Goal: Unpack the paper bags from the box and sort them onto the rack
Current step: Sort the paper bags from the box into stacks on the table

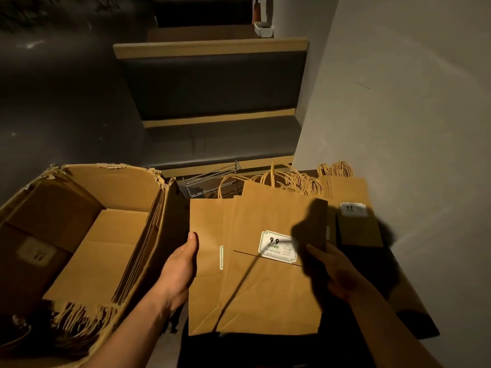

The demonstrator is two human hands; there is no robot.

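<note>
1. head view: a stack of flat paper bags (pixel 265 288) is held out between both hands, just right of the box (pixel 87 235) and in front of the rack (pixel 210 181).
2. the stack's left edge is gripped by the left hand (pixel 180 272), thumb laid on the front face and fingers hidden behind.
3. the stack's right edge is touched by the right hand (pixel 334 274); it lies in deep shadow, so whether the fingers are curled round the edge cannot be told.
4. a white label (pixel 279 247) marked "9.9" is seen on the front bag.
5. more flat bags are seen standing in the open box, their twine handles (pixel 79 317) spilling at its near end.
6. another pile (pixel 353 208), also labelled, is seen lying further right beside the wall (pixel 398 102).
7. a bench (pixel 212 88) is seen beyond the rack.
</note>
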